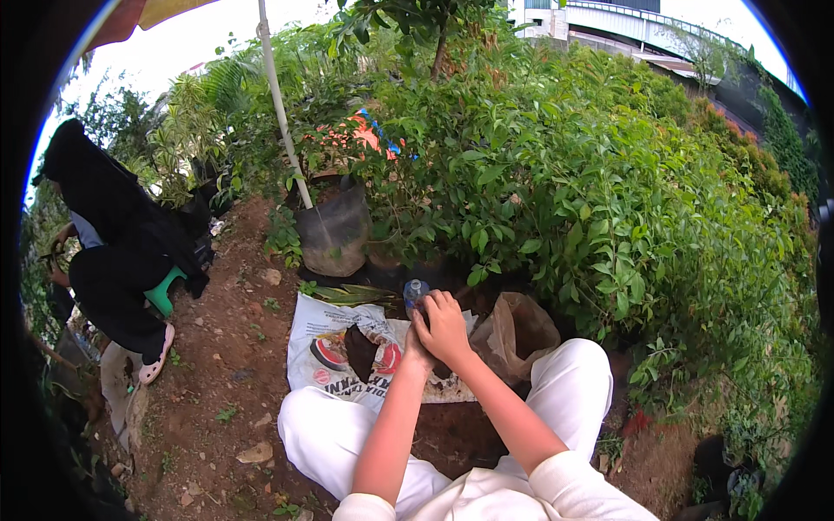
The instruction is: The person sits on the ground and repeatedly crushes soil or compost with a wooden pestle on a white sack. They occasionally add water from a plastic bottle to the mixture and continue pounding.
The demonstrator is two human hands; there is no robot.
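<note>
My left hand (417, 349) and my right hand (446, 325) are close together in front of me, over a white printed sack (304, 334) spread on the ground. Both look closed around something dark, mostly hidden by my fingers. Just past the fingertips is a clear plastic bottle (415, 289) with a blue band; whether I touch it cannot be told. Dark soil (359, 349) lies on the sack to the left of my hands. A brownish, translucent plastic bag (523, 328) stands with its mouth open on the right.
A large black planter (334, 230) with a pale pole (282, 113) stands ahead. Dense leafy shrubs (591, 200) fill the right. Long cut leaves (352, 294) lie behind the sack. At left, a person in black (117, 269) sits on a green stool (162, 293) on reddish soil (226, 347).
</note>
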